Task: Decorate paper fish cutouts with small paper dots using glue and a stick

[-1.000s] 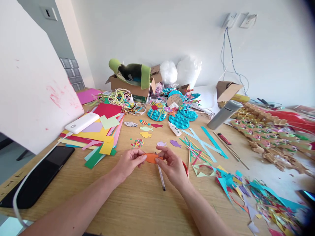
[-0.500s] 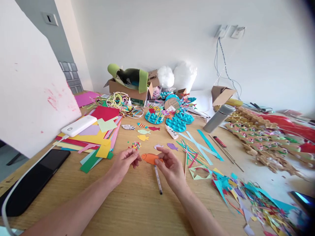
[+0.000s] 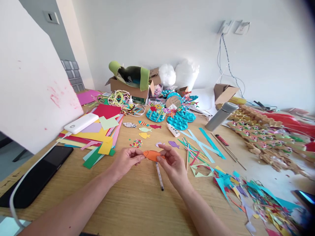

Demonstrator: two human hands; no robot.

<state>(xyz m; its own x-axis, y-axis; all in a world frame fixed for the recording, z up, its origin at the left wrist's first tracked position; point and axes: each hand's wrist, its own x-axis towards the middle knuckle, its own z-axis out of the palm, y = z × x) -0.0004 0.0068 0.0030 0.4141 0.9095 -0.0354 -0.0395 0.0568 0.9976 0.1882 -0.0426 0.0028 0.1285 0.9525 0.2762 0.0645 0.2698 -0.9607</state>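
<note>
Head view: we hold one orange paper fish [image 3: 152, 155] in front of us, between both hands and above the wooden table [image 3: 137, 206].
Left hand: thumb and forefinger of our left hand [image 3: 127, 161] close on the fish's head end, right at its edge.
Right hand: thumb and fingers of our right hand [image 3: 175, 166] pinch the tail end and partly cover it; the upper fingers stand apart from the paper.
Fish: drawn eye and gill line face us; the back side is hidden.
Pen: a pen [image 3: 159, 177] lies just below the fish, its far end hidden; a dropped wrist could, we judge, set it rolling.
Coloured bits: a heap of small coloured bits [image 3: 136, 143] sits just beyond the left hand; a forward sweep of the knuckles could scatter it.
Lilac fish: a pale lilac fish [image 3: 159, 144] lies beyond the right fingers, beside a purple fish [image 3: 174, 144]; a brush could shift either.
Paper risk: thin stock, we judge; uneven pulling between the two pinches could crease or tear the tail.
</note>
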